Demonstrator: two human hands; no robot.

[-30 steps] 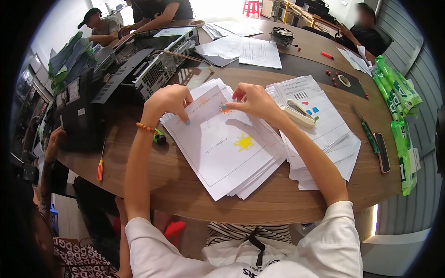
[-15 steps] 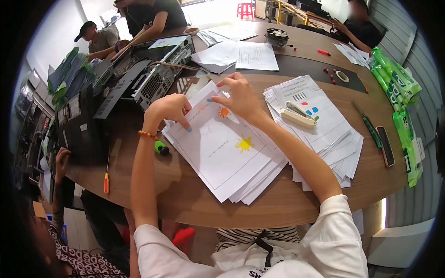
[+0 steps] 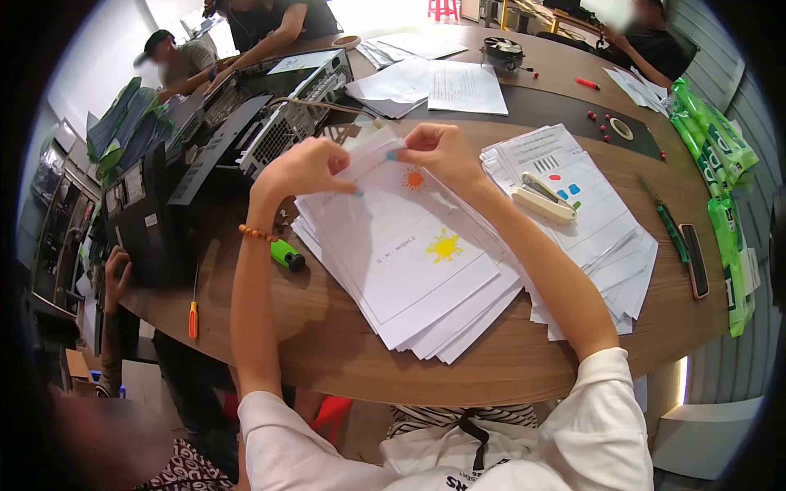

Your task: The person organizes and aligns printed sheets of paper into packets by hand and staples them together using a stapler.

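A stack of printed paper sheets (image 3: 409,278) lies fanned on the table before me. The top sheet carries an orange and a yellow splash picture. My right hand (image 3: 442,155) pinches the far edge of the top sheet, which is lifted and curled there. At the far left corner, my left hand (image 3: 303,173) has its thumb apart from its bent fingers, over the sheet's edge. To the right, a second pile of papers (image 3: 606,245) bears a cream stapler (image 3: 544,201).
An opened computer case (image 3: 303,90) stands at the left, near a green-handled tool (image 3: 286,255) and an orange screwdriver (image 3: 193,321). At the right lie a phone (image 3: 695,260), a green-handled tool (image 3: 673,236) and green packages (image 3: 712,147). A cooling fan (image 3: 502,54) sits farther back. Other people surround the table.
The top sheet's far edge has risen and curled in my right hand. My left thumb and fingers have spread and lifted. The whole view has shifted slightly.
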